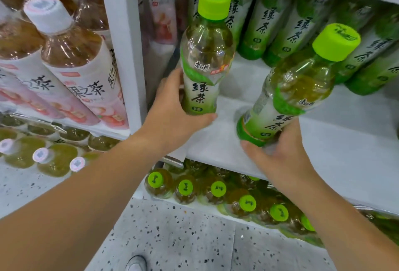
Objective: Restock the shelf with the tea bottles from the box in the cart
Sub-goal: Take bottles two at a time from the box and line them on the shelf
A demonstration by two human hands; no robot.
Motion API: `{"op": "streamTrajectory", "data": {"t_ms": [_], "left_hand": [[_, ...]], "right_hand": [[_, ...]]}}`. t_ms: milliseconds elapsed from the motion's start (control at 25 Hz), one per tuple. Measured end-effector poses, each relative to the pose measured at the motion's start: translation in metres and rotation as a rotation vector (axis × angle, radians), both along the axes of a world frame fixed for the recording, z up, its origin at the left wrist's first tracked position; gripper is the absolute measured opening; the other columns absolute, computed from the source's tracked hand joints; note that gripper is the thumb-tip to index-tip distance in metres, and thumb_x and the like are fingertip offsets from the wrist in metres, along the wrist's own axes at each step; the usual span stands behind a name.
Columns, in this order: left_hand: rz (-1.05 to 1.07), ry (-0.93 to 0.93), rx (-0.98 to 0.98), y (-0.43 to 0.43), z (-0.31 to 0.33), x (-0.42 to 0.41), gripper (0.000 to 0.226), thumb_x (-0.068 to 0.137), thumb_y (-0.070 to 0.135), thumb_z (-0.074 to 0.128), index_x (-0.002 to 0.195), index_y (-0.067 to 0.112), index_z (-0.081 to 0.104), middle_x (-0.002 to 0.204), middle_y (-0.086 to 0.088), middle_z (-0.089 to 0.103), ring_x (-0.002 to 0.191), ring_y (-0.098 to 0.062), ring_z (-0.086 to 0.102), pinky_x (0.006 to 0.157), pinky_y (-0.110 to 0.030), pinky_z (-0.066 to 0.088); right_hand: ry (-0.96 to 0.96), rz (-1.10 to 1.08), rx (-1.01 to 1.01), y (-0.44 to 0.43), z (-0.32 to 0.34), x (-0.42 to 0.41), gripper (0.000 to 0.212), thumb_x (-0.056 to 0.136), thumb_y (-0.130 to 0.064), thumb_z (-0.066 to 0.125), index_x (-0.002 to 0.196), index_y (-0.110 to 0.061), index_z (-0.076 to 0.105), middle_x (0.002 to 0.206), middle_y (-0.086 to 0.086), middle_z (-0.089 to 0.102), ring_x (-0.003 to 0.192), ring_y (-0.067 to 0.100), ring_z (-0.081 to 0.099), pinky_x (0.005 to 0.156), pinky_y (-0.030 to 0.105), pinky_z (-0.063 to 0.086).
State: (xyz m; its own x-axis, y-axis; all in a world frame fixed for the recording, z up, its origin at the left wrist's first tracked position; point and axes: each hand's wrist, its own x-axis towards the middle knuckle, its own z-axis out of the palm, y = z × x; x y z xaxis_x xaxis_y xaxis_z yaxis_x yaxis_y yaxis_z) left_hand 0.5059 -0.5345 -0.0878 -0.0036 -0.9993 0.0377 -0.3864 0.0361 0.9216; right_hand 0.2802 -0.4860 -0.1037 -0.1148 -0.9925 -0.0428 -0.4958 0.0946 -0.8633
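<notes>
My left hand (172, 108) grips the lower part of a green tea bottle (205, 54) with a lime cap, held upright over the left end of the white shelf (216, 147). Around the base of a second green tea bottle (295, 89), tilted to the right above the shelf board, curl the fingers of my right hand (280, 156). A row of the same green tea bottles (291, 30) stands at the back of this shelf. The box and the cart are out of view.
A white upright post (123, 50) divides this bay from fruit tea bottles (79, 72) with white caps on the left. More green-capped bottles (218, 188) fill the shelf below. Speckled floor (183, 238) and a shoe tip (136, 264) lie under my arms.
</notes>
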Motion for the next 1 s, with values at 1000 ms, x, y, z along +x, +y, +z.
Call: {"op": "streamTrajectory", "data": {"t_ms": [1000], "left_hand": [[0.270, -0.249, -0.013, -0.115, -0.047, -0.007, 0.070, 0.084, 0.057, 0.060, 0.144, 0.022, 0.048, 0.134, -0.002, 0.061, 0.123, -0.029, 0.055, 0.104, -0.048, 0.046]], "right_hand": [[0.150, -0.093, -0.087, -0.152, -0.019, 0.048, 0.070, 0.059, -0.073, 0.068, 0.120, -0.043, 0.052, 0.113, -0.008, 0.066, 0.108, 0.019, 0.063, 0.094, 0.041, 0.055]]}}
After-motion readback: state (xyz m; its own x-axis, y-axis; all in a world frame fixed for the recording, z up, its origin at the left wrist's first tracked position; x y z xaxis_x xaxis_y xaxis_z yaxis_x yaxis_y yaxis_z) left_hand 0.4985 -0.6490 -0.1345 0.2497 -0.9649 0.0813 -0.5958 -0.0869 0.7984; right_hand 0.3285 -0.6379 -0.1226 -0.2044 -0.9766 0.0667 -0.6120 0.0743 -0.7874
